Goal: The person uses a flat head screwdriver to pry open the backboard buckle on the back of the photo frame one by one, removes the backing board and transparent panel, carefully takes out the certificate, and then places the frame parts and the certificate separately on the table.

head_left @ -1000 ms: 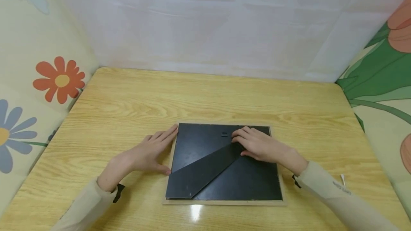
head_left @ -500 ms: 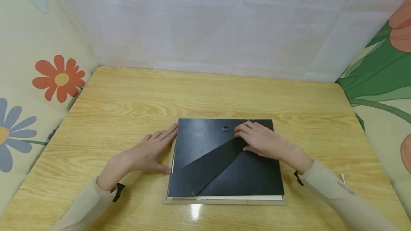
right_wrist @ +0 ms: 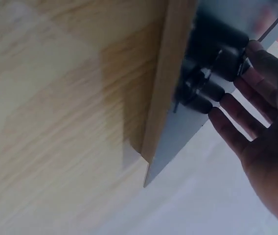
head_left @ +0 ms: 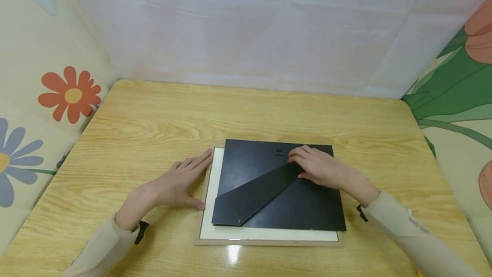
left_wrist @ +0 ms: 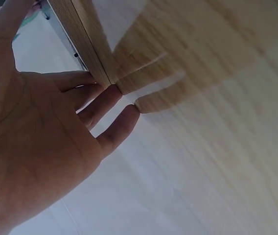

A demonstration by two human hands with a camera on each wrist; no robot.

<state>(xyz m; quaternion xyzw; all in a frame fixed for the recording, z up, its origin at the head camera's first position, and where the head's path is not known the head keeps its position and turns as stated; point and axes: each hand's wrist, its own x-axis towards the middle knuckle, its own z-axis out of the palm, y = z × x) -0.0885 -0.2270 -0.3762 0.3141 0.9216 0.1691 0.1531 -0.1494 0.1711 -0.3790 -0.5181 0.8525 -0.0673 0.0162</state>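
Note:
A wooden picture frame (head_left: 269, 243) lies face down on the table. Above it, shifted back and to the right, is its black backing board (head_left: 242, 161) with a slanted easel leg (head_left: 250, 193) and a small hanger (head_left: 279, 152). A pale sheet (head_left: 276, 234) shows inside the frame along the left and front. My right hand (head_left: 317, 166) pinches the upper end of the easel leg between thumb and fingers, as the right wrist view also shows. With fingers extended, my left hand (head_left: 177, 185) rests against the frame's left side; its fingertips touch the wooden edge (left_wrist: 87, 39) in the left wrist view.
The wood-grain table (head_left: 173, 114) reaches back to a white cloth wall (head_left: 250, 33). Flower-printed panels (head_left: 23, 140) stand at both sides. A small white object (head_left: 409, 212) peeks out beside the right sleeve. Something yellow (head_left: 420, 273) shows at the bottom edge.
The backing board has come out of the frame and moved back and right with my right hand, exposing the pale sheet. My left hand has stayed at the frame's left side.

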